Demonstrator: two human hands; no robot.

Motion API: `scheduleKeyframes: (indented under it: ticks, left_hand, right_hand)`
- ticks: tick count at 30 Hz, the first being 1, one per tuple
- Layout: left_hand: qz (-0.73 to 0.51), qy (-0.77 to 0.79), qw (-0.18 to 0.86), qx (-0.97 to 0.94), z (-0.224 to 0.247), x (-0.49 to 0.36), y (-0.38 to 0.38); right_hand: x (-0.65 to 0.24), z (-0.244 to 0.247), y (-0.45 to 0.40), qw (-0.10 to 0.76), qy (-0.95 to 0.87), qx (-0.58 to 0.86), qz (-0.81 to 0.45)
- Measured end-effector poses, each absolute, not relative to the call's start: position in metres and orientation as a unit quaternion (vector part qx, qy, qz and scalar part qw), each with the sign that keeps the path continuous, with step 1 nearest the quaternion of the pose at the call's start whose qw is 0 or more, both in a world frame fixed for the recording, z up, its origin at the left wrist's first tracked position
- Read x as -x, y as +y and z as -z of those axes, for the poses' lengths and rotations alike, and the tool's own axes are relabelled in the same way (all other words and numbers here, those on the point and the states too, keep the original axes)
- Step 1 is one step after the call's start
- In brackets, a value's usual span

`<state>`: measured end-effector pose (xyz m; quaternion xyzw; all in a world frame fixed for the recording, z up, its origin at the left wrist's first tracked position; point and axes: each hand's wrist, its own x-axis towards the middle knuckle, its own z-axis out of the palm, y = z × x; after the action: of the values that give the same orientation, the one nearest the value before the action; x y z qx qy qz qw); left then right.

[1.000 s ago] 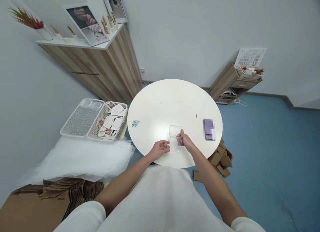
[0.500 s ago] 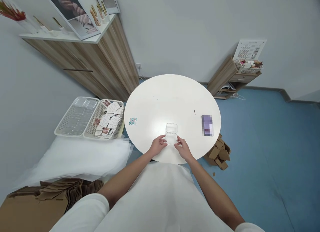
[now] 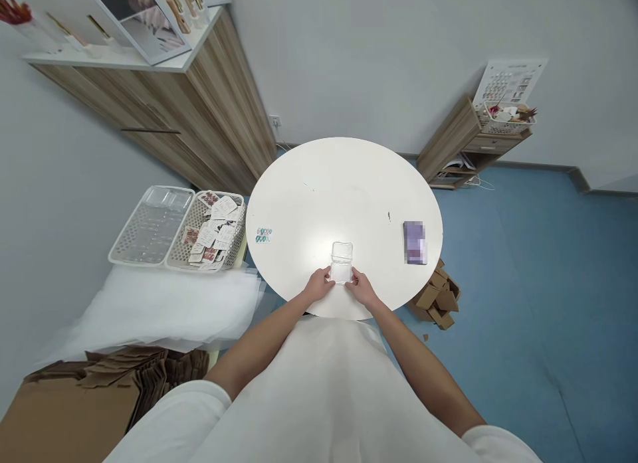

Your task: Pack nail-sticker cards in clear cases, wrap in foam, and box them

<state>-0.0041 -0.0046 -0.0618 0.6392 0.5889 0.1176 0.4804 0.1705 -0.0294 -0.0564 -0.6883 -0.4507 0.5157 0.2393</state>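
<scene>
A small clear plastic box [image 3: 341, 272] lies on the white table near its front edge, its hinged lid [image 3: 342, 251] swung back away from me. My left hand [image 3: 319, 285] grips the box's left side with fingers and thumb. On the opposite side, my right hand [image 3: 361, 288] has its fingers closed on the right edge. Nothing can be made out inside the box. To the left on the table is a set of teal press-on nails [image 3: 264, 235]. A purple stack [image 3: 414, 242], partly blurred, sits at the right.
Left of the round table [image 3: 343, 177] stand a basket of clear boxes [image 3: 149, 227] and a basket of printed cards [image 3: 214, 234]. White sheets [image 3: 174, 310] and flattened cardboard [image 3: 74, 403] lie nearer me. Cardboard scraps [image 3: 438, 297] fill a box by the table's right edge.
My view has shifted slightly. Both hands stay at the sides of the box, with the fingers drawn a little closer around it. The lid remains swung back.
</scene>
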Motion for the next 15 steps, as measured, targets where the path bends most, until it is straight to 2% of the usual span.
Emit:
scheduleKeyframes:
  ticks: [7,15]
  left_hand:
    - [-0.146,0.600,0.516,-0.594,0.059,0.007,-0.012]
    - [-0.169,0.604,0.530,-0.571,0.052,-0.007,0.003]
  right_hand:
    - [-0.170,0.059,-0.036,0.236,-0.367,0.695,-0.572]
    - [-0.170,0.048,-0.014,0.235,-0.406,0.681,-0.563]
